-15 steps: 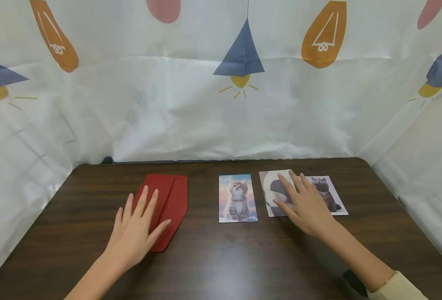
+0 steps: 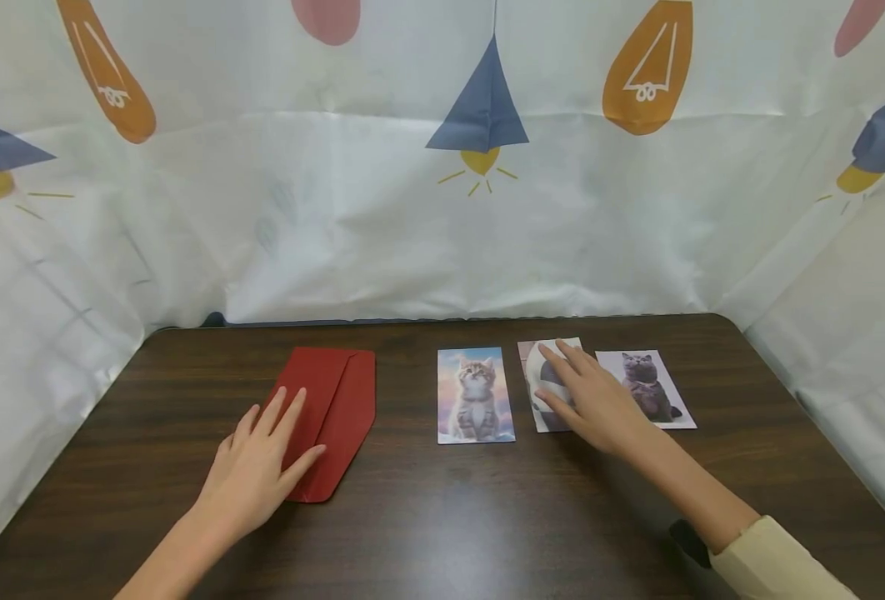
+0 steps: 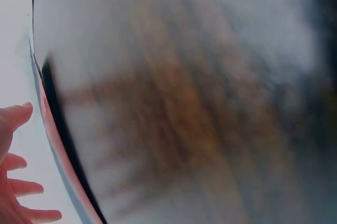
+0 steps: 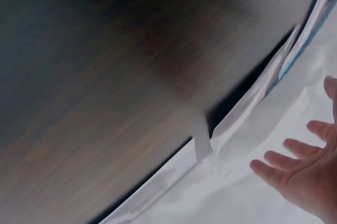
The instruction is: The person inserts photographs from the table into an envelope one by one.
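Hovers at lower left with left hand (image 2: 251, 475), empty, fingers straight and spread, over the left side of a red envelope (image 2: 335, 425) of hidden contents, laid lengthwise up-frame, and right of centre with right hand (image 2: 600, 404), likewise spread and empty, above a half-covered card (image 2: 552, 377) between kitten card (image 2: 476, 396) and grey-cat card (image 2: 645, 387).

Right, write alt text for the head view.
A person's left hand is spread over part of a red envelope and the right hand over a picture card, on a dark wooden table. That card lies between a kitten picture and a grey cat picture. A lamp-patterned sheet hangs behind.
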{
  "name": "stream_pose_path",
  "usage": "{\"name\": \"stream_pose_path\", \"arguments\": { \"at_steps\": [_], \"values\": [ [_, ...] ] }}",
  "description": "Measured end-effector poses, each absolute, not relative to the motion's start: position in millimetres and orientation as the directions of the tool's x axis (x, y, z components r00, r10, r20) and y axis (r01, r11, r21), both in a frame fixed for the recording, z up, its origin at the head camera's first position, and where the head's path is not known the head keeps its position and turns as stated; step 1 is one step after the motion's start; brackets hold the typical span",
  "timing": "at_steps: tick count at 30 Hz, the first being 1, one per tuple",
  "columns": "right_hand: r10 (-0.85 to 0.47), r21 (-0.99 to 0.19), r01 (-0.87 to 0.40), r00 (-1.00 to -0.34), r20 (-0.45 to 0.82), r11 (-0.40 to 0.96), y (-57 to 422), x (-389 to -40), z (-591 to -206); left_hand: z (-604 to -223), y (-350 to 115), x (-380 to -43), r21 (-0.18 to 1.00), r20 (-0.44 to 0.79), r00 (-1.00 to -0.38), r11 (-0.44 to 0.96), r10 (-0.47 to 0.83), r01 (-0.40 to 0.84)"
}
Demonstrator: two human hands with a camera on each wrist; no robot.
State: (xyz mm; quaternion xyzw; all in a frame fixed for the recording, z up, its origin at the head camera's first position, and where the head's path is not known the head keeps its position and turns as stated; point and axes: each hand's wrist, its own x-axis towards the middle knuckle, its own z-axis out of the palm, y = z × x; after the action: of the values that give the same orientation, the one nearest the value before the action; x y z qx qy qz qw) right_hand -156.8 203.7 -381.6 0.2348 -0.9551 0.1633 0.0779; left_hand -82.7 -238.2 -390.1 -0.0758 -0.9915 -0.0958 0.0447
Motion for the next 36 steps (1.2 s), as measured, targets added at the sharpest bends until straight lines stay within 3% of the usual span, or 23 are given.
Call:
{"name": "stream_pose_path", "arguments": {
  "at_steps": [36],
  "values": [
    [-0.46,-0.373,-0.484,-0.874,0.158,0.792,171.4,-202.4,-387.4,-395.0,-252.8,-88.6,0.25,0.036,-0.984,0.952,0.176,0.179]
  ]
}}
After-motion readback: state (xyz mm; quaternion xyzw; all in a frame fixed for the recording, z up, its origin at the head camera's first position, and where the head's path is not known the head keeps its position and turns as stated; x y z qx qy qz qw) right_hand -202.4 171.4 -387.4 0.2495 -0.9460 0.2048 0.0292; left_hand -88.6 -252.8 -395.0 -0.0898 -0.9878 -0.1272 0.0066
